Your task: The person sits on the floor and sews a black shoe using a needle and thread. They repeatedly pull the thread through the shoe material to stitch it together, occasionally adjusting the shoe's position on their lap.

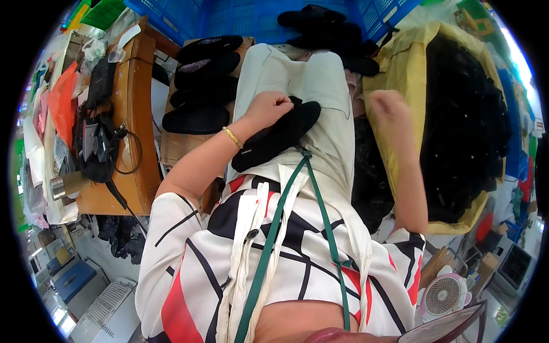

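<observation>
A black cloth shoe (280, 136) lies slantwise across my lap on a cream apron (331, 126). My left hand (270, 108), with a gold bangle at the wrist, pinches the shoe's upper edge between thumb and fingers. Off to the right, my right hand (389, 106) is raised away from the shoe, beside a yellow sack. Its fingers are curled together and somewhat blurred, so whatever they hold, if anything, does not show.
Several black shoes (197, 120) are lined up on cardboard at my left, and more black shoes (326, 28) lie by a blue plastic crate (251, 20). The yellow sack (400, 63) at right holds dark pieces. A wooden desk (126, 143) stands left; a small fan (445, 294) is lower right.
</observation>
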The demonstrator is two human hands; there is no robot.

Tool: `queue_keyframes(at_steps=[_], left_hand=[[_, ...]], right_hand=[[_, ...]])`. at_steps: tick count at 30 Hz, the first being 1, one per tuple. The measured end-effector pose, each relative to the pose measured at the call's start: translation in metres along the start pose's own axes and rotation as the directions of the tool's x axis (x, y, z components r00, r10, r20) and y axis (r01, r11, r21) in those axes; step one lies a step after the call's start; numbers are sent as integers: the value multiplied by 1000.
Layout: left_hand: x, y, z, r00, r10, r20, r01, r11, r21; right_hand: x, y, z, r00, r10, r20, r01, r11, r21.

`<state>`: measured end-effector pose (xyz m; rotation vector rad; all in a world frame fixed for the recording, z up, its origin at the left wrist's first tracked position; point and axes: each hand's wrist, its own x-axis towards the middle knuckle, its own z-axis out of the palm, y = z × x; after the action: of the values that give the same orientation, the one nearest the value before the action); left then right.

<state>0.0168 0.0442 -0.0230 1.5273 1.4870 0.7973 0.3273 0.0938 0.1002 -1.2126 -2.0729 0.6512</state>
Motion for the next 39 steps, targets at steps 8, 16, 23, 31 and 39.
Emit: queue_keyframes(at_steps=[8, 16, 23, 31, 39], left_hand=[[-1, -5, 1, 965, -252, 72, 262, 939, -222], [-5, 0, 0, 928, -356, 111, 367, 817, -446], [-4, -1, 3, 930, -347, 120, 356, 774, -523], [-8, 3, 0, 912, -374, 171, 404, 740, -537], [-11, 6, -1, 904, -385, 188, 416, 683, -601]], right_hand=[[-5, -8, 99, 873, -175, 455, 349, 877, -331], [-25, -60, 103, 799, 106, 592, 149, 919, -365], [-39, -14, 110, 555, 99, 826, -12, 994, -111], [-16, -41, 59, 586, 140, 798, -213, 977, -15], [5, -42, 98, 875, 55, 481, 100, 951, -292]])
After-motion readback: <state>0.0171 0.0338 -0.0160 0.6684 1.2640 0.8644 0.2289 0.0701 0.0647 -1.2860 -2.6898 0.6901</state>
